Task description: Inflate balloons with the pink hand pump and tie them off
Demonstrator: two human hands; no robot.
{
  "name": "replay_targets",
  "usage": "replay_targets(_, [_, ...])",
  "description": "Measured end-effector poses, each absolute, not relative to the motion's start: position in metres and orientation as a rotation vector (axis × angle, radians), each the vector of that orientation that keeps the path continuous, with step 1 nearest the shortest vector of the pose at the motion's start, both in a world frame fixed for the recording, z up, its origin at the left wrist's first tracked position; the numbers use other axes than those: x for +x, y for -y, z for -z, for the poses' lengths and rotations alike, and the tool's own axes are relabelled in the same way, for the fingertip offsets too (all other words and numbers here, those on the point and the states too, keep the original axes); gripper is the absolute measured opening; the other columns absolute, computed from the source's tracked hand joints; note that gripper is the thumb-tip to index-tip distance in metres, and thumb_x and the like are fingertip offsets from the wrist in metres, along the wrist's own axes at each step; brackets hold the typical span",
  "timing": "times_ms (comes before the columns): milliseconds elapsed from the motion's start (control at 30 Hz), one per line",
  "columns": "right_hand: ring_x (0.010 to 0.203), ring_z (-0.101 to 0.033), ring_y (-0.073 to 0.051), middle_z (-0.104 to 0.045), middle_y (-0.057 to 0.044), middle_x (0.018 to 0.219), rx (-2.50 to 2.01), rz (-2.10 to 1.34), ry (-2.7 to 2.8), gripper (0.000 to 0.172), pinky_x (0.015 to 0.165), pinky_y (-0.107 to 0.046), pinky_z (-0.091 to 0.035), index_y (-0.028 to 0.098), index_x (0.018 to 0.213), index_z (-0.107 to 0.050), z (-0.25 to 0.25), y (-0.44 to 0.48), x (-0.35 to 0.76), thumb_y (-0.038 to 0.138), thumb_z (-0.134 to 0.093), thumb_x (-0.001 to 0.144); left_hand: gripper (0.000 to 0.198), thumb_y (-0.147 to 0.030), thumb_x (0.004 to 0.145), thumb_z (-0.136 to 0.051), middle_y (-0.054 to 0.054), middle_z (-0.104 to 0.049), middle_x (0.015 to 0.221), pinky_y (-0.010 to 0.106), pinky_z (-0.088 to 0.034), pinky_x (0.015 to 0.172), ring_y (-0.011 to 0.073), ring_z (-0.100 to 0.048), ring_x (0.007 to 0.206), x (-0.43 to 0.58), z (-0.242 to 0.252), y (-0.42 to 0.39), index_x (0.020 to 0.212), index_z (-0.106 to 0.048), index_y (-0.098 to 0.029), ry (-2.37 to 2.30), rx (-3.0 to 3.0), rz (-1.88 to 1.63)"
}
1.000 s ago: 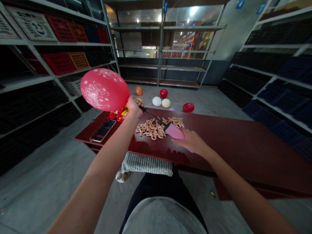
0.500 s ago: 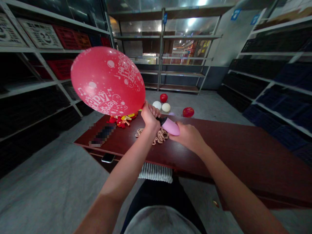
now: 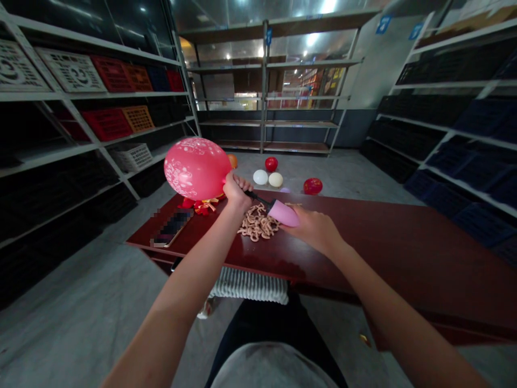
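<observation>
My left hand point(image 3: 235, 191) is closed around the neck of an inflated pink balloon point(image 3: 196, 168) with white print, holding it above the left part of the dark red table point(image 3: 383, 242). A thin black nozzle runs from that hand to a pink hand pump point(image 3: 283, 213), which my right hand point(image 3: 313, 229) grips. Under the pump lies a heap of small beige curled clips point(image 3: 257, 225). A pile of flat red and yellow balloons point(image 3: 200, 205) sits behind my left hand.
A phone point(image 3: 172, 227) lies near the table's left edge. Several inflated balloons, such as a red one point(image 3: 312, 186) and a white one point(image 3: 260, 177), rest on the floor beyond the table. Metal shelves with crates point(image 3: 107, 121) line both sides and the back.
The balloon has dropped lower and farther from the camera than half a second ago. The pump has pulled apart from my left hand, showing the black nozzle again.
</observation>
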State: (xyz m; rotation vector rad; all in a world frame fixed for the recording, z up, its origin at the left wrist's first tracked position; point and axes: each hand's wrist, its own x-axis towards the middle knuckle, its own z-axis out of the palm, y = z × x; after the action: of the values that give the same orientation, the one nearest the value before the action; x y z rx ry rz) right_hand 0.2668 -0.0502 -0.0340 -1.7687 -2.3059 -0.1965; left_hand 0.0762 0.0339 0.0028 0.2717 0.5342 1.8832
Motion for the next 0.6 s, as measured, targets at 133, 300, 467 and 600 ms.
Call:
replay_targets(133, [0.086, -0.073, -0.028, -0.075, -0.010, 0.105, -1.841, 0.220, 2.320, 0.063, 0.070, -0.035, -0.050, 0.027, 0.137, -0.053, 0.039, 0.055, 0.287, 0.063, -0.059, 0.086, 0.042, -0.020, 0.096, -0.042, -0.007, -0.021, 0.043, 0.024, -0.019, 0.039, 0.0072, -0.021, 0.033, 0.061, -0.005, -0.040, 0.059, -0.024, -0.020, -0.556, 0.233, -1.894])
replay_targets(300, [0.088, -0.073, -0.029, -0.075, -0.009, 0.106, -1.887, 0.208, 2.344, 0.056, 0.069, -0.036, -0.051, 0.026, 0.128, -0.059, 0.046, 0.062, 0.306, 0.064, -0.058, 0.086, 0.042, -0.022, 0.097, -0.042, -0.008, -0.019, 0.043, 0.023, -0.019, 0.039, 0.0068, -0.020, 0.033, 0.042, -0.005, -0.043, 0.060, -0.022, -0.020, -0.590, 0.211, -1.890])
replay_targets(467, [0.085, -0.073, -0.028, -0.075, -0.007, 0.109, -1.876, 0.171, 2.296, 0.059, 0.067, -0.036, -0.050, 0.030, 0.128, -0.059, 0.054, 0.060, 0.307, 0.069, -0.058, 0.084, 0.041, -0.021, 0.097, -0.041, -0.008, -0.020, 0.043, 0.022, -0.019, 0.038, 0.0069, -0.020, 0.033, 0.040, -0.009, -0.038, 0.059, -0.023, -0.020, -0.597, 0.236, -1.933])
replay_targets(600, [0.086, -0.072, -0.026, -0.075, -0.008, 0.110, -1.815, 0.123, 2.173, 0.061, 0.068, -0.034, -0.049, 0.028, 0.129, -0.059, 0.071, 0.048, 0.296, 0.068, -0.059, 0.083, 0.043, -0.022, 0.097, -0.042, -0.007, -0.021, 0.043, 0.023, -0.019, 0.038, 0.0072, -0.021, 0.033, 0.046, -0.012, -0.037, 0.058, -0.024, -0.020, -0.608, 0.308, -2.053])
